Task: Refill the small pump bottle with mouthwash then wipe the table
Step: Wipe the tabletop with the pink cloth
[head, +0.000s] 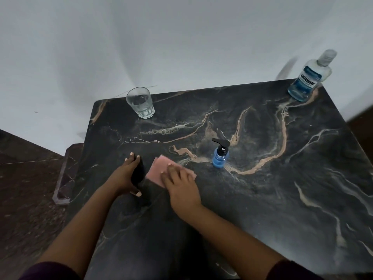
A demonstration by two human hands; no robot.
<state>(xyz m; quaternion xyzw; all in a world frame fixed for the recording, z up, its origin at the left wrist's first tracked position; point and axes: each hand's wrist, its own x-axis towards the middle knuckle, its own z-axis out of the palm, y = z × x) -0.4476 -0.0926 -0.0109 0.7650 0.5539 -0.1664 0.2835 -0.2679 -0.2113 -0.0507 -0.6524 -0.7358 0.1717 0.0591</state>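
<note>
While the small pump bottle stands capped and blue with liquid at the centre of the frame, a person works a pink cloth over the dark marbled table just left of it. The right hand lies flat on the cloth, fingers straight and pressing down. The left hand, in the lower-left middle of the frame, curls its fingers and thumb round a dark object whose nature cannot be made out. A mouthwash bottle with its cap on stands at the table's far corner, upper right, well apart from the hands; a clear drinking glass sits near the far edge, upper centre-left.

Judging by the filled bottle, the refill looks done and the wiping is under way. To do it well, the palm should keep even pressure so the whole cloth stays in contact, moving in overlapping strokes rather than scattered dabs. The pump bottle stands close to the cloth's path and looks light enough to tip; lifting it aside, or steering round it, would be the safer course.
</note>
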